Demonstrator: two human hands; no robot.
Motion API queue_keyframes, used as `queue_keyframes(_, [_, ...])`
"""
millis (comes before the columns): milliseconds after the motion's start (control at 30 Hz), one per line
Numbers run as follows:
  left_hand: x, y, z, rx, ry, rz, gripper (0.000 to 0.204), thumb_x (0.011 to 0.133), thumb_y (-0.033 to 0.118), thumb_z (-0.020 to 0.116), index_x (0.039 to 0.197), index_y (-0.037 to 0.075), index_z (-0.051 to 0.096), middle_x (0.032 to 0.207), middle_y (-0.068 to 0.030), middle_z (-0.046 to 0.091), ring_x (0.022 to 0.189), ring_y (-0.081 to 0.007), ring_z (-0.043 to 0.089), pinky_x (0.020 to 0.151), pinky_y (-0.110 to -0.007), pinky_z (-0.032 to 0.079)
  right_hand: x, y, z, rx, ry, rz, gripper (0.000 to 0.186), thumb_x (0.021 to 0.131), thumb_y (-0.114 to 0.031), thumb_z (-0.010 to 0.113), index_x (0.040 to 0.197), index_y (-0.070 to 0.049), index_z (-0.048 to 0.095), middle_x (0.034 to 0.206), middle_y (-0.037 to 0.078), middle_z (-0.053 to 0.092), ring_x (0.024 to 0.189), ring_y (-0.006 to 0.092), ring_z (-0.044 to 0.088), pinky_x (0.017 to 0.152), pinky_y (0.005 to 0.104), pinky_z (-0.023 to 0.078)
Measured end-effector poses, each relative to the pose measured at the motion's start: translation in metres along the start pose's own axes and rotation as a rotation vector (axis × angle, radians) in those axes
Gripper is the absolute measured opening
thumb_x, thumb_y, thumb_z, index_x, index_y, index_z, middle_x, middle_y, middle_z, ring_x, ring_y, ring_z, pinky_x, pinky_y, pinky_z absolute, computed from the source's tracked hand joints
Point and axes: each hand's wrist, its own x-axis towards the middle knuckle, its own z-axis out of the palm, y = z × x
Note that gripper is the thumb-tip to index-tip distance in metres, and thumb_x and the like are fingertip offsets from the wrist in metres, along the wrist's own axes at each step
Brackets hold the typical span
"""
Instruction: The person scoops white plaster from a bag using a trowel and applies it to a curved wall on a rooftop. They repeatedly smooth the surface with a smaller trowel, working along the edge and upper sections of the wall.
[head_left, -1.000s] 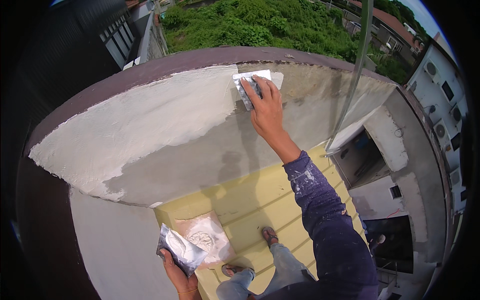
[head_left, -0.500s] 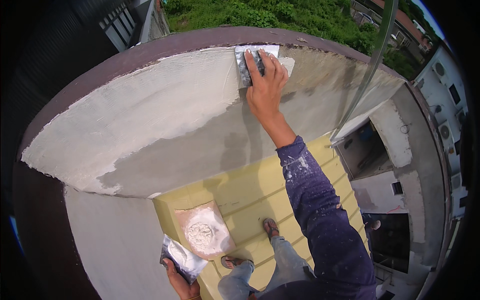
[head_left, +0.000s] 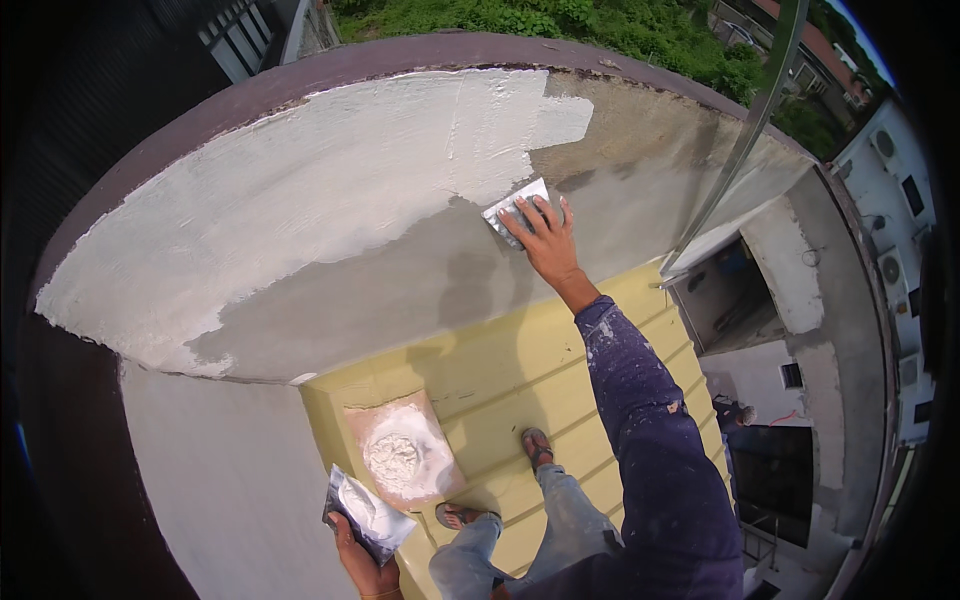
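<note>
My right hand grips a wide metal putty blade, fingers spread over its back, against the wall just below the edge of a fresh white coat. Grey wall surface shows beneath and to the right of the coat. At the lower left, my left hand is closed on the edge of a second flat blade. This one carries a thick smear of white putty. A mound of the same putty sits on a pale, whitened square sheet near my feet.
I stand on a yellow ribbed metal roof in sandals. A maroon ledge caps the curved wall, with greenery beyond. A slanting metal pole stands at the right. A building with openings lies below, where another person partly shows.
My right hand and its blade have moved down from the wall's top edge, leaving white putty up to the ledge there. My left hand and its blade have barely moved.
</note>
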Motion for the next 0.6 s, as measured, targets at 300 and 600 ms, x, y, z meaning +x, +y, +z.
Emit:
queue_keyframes(300, [0.023, -0.005, 0.131, -0.117, -0.342, -0.338, 0.045, 0.102, 0.042, 0.054, 0.135, 0.010, 0.055, 0.120, -0.0057, 0.067, 0.105, -0.0214, 0.067, 0.088, -0.039, 0.057, 0.006, -0.113, -0.223, 1.273, -0.282, -0.267, 0.085, 0.063, 0.015, 0.066, 0.138, -0.023, 0.057, 0.148, 0.009, 0.044, 0.134, 0.0388, 0.042, 0.110, 0.0484, 0.042])
queue_keyframes(600, [-0.007, 0.048, 0.152, -0.057, -0.299, -0.148, 0.042, 0.105, 0.044, 0.045, 0.125, 0.010, 0.058, 0.098, -0.0060, 0.070, 0.074, -0.0212, 0.069, 0.063, -0.036, 0.059, 0.029, -0.105, -0.221, 0.649, -0.527, -0.276, 0.070, 0.072, 0.004, 0.066, 0.137, -0.024, 0.058, 0.146, 0.006, 0.046, 0.135, 0.0334, 0.041, 0.105, 0.0455, 0.045])
